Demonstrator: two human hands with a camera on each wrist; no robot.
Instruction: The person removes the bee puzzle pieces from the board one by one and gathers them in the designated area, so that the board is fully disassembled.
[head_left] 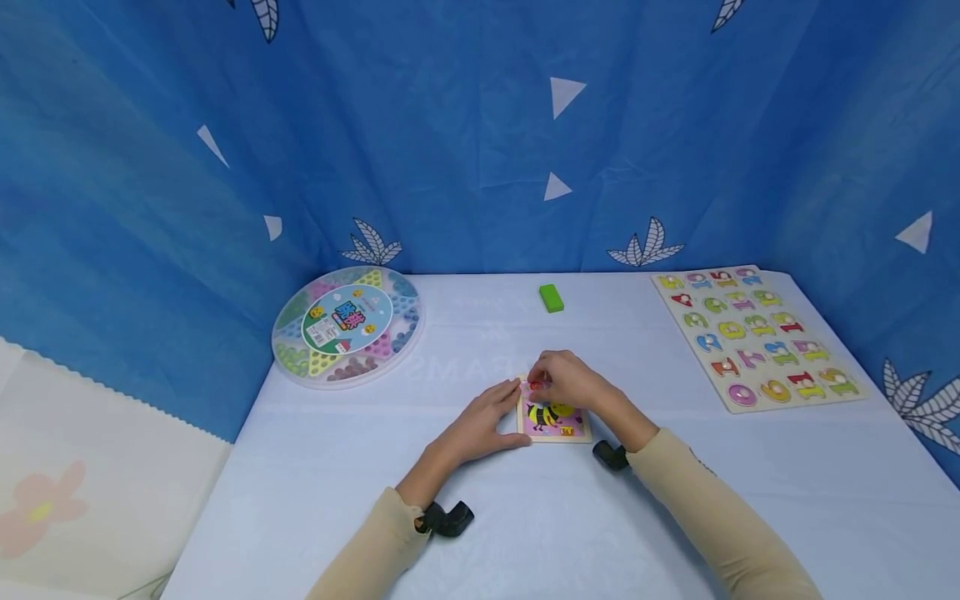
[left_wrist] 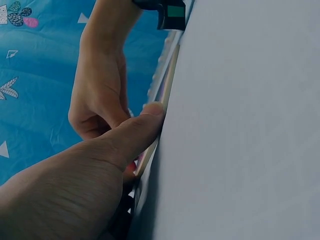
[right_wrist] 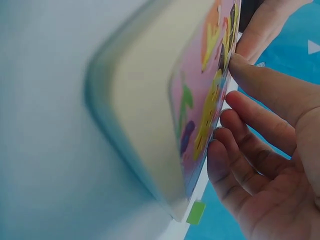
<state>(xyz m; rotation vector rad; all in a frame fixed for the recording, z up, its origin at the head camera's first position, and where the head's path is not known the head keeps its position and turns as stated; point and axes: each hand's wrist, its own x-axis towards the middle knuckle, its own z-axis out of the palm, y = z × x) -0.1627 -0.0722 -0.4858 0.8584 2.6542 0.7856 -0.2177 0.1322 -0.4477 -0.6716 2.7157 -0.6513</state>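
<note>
A small square wooden puzzle board [head_left: 555, 435] with a pink picture of a yellow and black bee lies on the table. Along its left side is my left hand [head_left: 480, 423], thumb laid straight on the near edge and fingers touching the far left corner. My right hand [head_left: 573, 381] reaches over the far side, thumb and curled fingertips on a piece with a red mark near that corner. Its fingers hide most of this piece. The right wrist view shows the pale frame of the board [right_wrist: 145, 95] close up, with fingertips right at the picture.
A green block [head_left: 551, 298] lies beyond the board. At the back left is a round, clear-lidded game box [head_left: 347, 327] with coloured beads. On the right lies a wooden number board [head_left: 761, 339]. Blue printed cloth [head_left: 480, 133] hangs behind the white table.
</note>
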